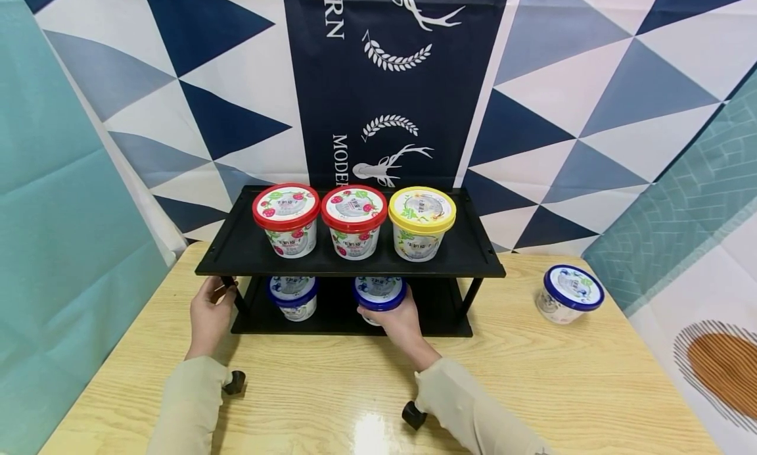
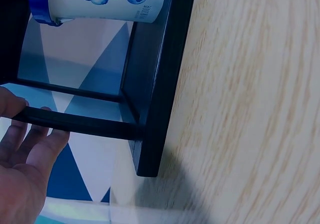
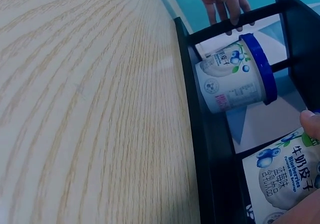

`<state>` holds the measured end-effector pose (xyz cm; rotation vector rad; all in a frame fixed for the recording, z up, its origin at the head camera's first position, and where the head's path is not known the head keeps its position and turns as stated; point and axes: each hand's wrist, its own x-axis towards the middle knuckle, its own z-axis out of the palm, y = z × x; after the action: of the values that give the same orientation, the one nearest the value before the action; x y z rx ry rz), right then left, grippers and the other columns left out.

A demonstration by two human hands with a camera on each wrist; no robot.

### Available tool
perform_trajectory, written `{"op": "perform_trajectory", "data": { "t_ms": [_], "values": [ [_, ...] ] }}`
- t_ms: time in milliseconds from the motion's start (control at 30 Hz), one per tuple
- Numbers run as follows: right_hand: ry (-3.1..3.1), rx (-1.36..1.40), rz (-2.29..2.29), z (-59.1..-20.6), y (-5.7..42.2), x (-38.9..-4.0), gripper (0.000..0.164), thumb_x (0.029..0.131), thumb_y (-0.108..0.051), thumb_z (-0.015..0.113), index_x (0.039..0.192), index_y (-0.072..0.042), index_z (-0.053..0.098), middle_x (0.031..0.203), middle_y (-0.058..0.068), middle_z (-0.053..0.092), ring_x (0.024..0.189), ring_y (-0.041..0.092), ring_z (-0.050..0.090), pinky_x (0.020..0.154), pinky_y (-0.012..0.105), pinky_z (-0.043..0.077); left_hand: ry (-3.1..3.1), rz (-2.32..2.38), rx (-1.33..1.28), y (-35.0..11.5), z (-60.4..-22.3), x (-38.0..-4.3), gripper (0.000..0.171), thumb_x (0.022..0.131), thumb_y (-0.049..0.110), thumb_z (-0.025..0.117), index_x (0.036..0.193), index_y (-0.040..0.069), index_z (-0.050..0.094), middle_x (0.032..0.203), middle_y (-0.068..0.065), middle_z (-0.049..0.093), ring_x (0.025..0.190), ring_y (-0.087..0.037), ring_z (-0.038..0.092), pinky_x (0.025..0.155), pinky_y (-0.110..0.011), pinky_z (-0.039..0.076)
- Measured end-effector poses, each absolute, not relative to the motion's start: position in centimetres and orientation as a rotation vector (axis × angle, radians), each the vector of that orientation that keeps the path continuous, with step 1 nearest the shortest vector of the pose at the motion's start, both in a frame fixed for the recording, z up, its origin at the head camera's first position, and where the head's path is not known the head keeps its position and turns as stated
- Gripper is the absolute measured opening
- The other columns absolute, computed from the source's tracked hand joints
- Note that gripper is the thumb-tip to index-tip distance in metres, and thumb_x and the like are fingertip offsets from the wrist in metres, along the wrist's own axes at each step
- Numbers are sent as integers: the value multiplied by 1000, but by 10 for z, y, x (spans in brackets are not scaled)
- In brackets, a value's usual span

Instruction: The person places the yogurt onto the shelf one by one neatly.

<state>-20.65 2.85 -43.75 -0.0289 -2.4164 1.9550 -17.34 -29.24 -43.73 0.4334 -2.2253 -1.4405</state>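
A black two-tier shelf (image 1: 355, 269) stands on the table. My left hand (image 1: 210, 313) pinches its front left post (image 2: 75, 122) between thumb and fingers. With my right hand (image 1: 402, 320) I grip a blue-lidded blueberry tub (image 1: 380, 290) on the lower tier, the thumb near its lid in the right wrist view. Further left on that tier sits another blue-lidded tub (image 3: 232, 77), upright and apart from the held one. On the upper tier are two red-lidded tubs (image 1: 290, 221) (image 1: 355, 221) and a yellow-lidded tub (image 1: 421, 221), side by side.
One more blue-lidded tub (image 1: 569, 294) stands on the wooden table (image 1: 307, 389), right of the shelf. Patterned cloth (image 1: 236, 100) hangs close behind the shelf. A teal sheet (image 1: 71, 231) borders the left side.
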Motion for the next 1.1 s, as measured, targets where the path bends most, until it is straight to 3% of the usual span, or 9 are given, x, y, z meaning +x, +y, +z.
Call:
{"op": "perform_trajectory", "data": {
  "t_ms": [600,1100],
  "values": [
    [-2415,-21,1970,-440,20,-209,96,65,-19,85,141,-4,29,133,18,46,123,31,46,108,44,39,-2226,-1440,422,-291,-436,-173,30,94,4,50,123,6,55,119,-12,58,96,10,50,76,2,42],
    [-2403,-37,1998,-447,8,-214,96,66,-21,85,142,-6,28,134,17,46,124,31,45,109,44,38,-2230,-1424,445,-290,-435,-174,31,94,5,50,124,8,55,122,-13,58,99,3,52,75,3,41]
  ]
}}
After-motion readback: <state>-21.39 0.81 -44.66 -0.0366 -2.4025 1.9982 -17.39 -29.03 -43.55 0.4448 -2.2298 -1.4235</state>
